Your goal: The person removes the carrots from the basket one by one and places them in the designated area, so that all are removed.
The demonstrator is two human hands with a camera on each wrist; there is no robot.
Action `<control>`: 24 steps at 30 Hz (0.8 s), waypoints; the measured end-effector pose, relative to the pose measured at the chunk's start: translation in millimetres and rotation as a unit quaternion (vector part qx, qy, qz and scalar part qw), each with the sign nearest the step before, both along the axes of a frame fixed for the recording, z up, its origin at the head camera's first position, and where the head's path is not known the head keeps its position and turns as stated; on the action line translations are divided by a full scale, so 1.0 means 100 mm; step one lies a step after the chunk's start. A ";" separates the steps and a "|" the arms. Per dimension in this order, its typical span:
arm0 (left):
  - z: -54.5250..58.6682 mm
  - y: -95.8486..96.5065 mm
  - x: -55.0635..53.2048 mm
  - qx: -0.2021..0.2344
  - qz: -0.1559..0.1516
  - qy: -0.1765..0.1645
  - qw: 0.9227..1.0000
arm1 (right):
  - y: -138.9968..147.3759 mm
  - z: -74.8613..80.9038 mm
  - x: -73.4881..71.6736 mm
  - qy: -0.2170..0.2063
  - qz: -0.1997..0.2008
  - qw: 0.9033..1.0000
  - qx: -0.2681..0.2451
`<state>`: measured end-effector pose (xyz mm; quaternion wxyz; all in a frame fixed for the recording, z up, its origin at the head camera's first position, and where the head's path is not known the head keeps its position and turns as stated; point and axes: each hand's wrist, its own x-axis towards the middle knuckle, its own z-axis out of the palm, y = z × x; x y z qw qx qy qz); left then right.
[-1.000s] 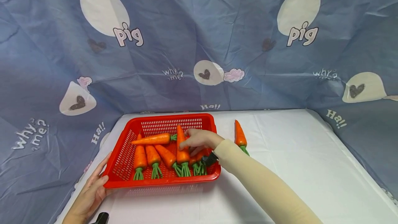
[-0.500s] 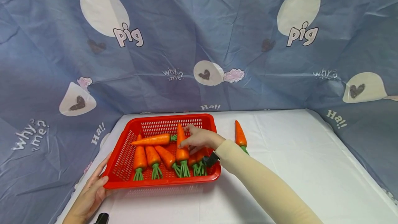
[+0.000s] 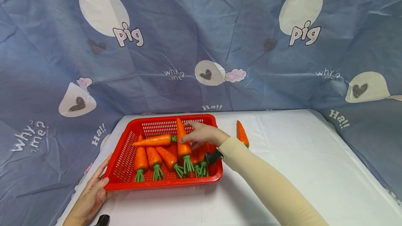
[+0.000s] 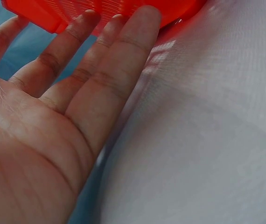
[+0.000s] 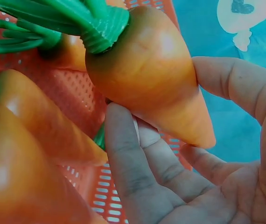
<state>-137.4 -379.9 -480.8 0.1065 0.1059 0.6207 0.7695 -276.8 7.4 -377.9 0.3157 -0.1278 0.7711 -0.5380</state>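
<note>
My right hand (image 3: 204, 133) pinches an orange carrot (image 3: 184, 151) with green stem stubs between thumb and fingers, over the right half of a red plastic basket (image 3: 157, 185). In the right wrist view, this carrot (image 5: 147, 65) shows its thick end and stems toward the camera, with the thumb on one side and the fingers on the other. Straight fingers of my left hand (image 3: 91, 194) touch the basket's front left corner; the left wrist view shows the palm (image 4: 25, 140) and fingertips at the red wall. Several more carrots lie in the basket, one crosswise (image 3: 154, 140) over others.
Another carrot (image 3: 242, 133) lies on the white cloth (image 3: 282, 156) right of the basket, partly hidden by my right sleeve (image 3: 260, 173). Behind the table hangs a blue printed curtain (image 3: 176, 37).
My right hand has raised the pinched carrot a little, and its tip has shifted up and left. The left hand and basket stay in place.
</note>
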 end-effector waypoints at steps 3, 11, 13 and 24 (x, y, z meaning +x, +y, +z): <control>0.00 0.01 0.00 -0.005 0.008 -0.009 1.000 | 0.03 0.05 -0.02 0.003 -0.003 1.000 0.002; 0.00 0.01 0.00 -0.012 0.007 -0.007 1.000 | 0.15 0.13 -0.05 0.003 -0.016 1.000 -0.015; 0.00 0.00 0.00 -0.007 0.003 -0.004 1.000 | 0.19 0.14 -0.07 0.003 -0.019 1.000 -0.021; 0.00 0.01 -0.01 0.001 -0.002 -0.003 1.000 | 0.39 0.25 -0.12 0.018 -0.029 0.999 -0.026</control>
